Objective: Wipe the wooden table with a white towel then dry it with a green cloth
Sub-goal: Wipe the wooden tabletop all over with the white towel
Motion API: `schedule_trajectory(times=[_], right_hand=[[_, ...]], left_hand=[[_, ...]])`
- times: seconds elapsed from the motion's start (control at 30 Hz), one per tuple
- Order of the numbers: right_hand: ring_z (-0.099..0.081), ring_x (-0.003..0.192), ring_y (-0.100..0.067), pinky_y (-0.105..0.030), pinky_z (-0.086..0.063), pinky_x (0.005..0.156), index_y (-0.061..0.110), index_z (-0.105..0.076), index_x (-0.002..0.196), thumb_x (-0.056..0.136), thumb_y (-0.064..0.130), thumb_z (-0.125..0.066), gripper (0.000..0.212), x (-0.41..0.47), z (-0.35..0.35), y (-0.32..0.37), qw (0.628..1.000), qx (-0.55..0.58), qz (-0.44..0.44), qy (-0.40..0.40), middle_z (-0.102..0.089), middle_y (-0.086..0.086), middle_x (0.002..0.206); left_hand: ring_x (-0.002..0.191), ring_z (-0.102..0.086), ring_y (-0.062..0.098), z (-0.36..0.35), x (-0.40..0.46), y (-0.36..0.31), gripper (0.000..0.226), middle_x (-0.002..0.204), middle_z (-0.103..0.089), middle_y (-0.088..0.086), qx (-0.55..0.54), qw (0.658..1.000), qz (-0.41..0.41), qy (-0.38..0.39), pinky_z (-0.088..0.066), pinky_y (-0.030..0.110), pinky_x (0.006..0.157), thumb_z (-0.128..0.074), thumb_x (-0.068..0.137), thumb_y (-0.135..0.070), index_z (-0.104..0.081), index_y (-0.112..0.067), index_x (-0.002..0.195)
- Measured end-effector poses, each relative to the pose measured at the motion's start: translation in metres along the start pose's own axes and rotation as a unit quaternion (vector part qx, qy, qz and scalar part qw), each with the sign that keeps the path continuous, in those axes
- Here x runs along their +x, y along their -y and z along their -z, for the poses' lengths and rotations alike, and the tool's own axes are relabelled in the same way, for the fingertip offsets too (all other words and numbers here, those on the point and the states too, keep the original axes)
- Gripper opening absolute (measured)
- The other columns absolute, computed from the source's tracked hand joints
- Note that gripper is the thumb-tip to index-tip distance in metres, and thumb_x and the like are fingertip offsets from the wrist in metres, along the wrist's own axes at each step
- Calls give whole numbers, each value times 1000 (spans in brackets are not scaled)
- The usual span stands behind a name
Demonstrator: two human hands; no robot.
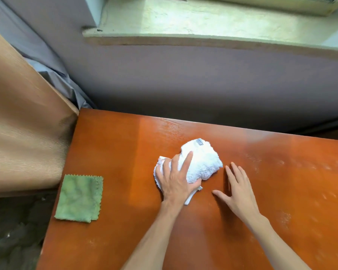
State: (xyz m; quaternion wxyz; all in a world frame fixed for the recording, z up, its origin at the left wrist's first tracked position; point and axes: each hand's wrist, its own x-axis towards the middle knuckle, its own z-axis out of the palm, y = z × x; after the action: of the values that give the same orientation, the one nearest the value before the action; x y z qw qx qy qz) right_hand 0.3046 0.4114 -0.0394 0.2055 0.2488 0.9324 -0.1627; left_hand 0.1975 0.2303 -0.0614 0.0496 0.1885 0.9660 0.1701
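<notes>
A bunched white towel (pixel 202 162) lies on the orange-brown wooden table (pixel 113 145) near its middle. My left hand (pixel 176 179) lies over the towel's left part, fingers spread on top and thumb curled around its near edge. Just right of the towel, my right hand (pixel 237 191) rests flat on the bare wood with fingers apart, holding nothing. A folded green cloth (pixel 79 198) with zigzag edges sits at the table's left edge, well apart from both hands. The right part of the table shows pale dusty smears (pixel 285 217).
A tan wooden panel (pixel 23 133) stands against the table's left far corner. A grey-purple wall (pixel 203 80) runs behind the table, with a pale window sill (pixel 203 26) above it. Dark floor (pixel 12 230) lies beyond the left edge.
</notes>
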Motion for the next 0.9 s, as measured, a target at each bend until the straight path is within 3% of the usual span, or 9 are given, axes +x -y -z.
schedule_trajectory(times=[0.13, 0.27, 0.4, 0.53, 0.67, 0.8, 0.9], right_hand=[[3, 155, -21, -38, -16, 121, 24, -5, 160, 69, 67, -75, 122, 8, 4, 8, 999, 4, -2, 48, 7, 3, 168], [7, 154, -21, -41, -26, 119, 22, -4, 160, 68, 57, -76, 121, 8, 3, 14, 999, 18, -9, 41, 12, 2, 167], [9, 154, -19, -41, -26, 119, 21, -6, 160, 66, 54, -76, 122, 8, 3, 16, 999, 28, -16, 33, 11, 2, 167], [9, 153, -16, -40, -24, 119, 22, -8, 160, 67, 50, -79, 120, 6, 2, 16, 998, 47, -17, 23, 10, 3, 167], [6, 154, -19, -37, -23, 120, 21, -11, 160, 68, 51, -80, 118, 6, 0, 12, 999, 51, 1, 7, 6, 1, 168], [5, 155, -22, -38, -21, 121, 20, -7, 160, 69, 53, -78, 120, 7, 0, 11, 999, 35, 7, 13, 7, -1, 168], [6, 155, -26, -37, -15, 123, 18, -1, 160, 71, 60, -73, 122, 10, 5, 10, 999, 3, 19, 34, 10, -6, 167]], left_hand=[[116, -49, 29, 28, 30, 74, 95, 129, -56, 7, -6, 993, 98, -72, -38, 52, 101, -70, 63, -70, -42, -34, 147], [123, -41, 32, 66, 75, 155, 95, 128, -52, 14, 1, 975, 198, -103, -31, 52, 106, -70, 70, -72, -34, -33, 148], [130, -38, 37, 88, 115, 198, 99, 137, -44, 18, -25, 963, 252, -88, -30, 54, 107, -67, 70, -76, -23, -35, 148], [133, -35, 43, 77, 118, 184, 101, 150, -31, 19, 13, 958, 269, -100, -28, 57, 108, -65, 76, -74, -15, -33, 153], [134, -32, 48, 76, 105, 173, 108, 155, -21, 21, 3, 973, 224, -50, -29, 62, 108, -67, 75, -74, -2, -40, 154], [130, -39, 46, 61, 87, 110, 107, 152, -26, 20, -12, 975, 220, -35, -37, 59, 104, -66, 75, -74, -1, -43, 154], [123, -47, 41, 33, 66, 41, 103, 147, -35, 20, 20, 985, 170, -10, -44, 54, 97, -63, 77, -73, -4, -42, 156]])
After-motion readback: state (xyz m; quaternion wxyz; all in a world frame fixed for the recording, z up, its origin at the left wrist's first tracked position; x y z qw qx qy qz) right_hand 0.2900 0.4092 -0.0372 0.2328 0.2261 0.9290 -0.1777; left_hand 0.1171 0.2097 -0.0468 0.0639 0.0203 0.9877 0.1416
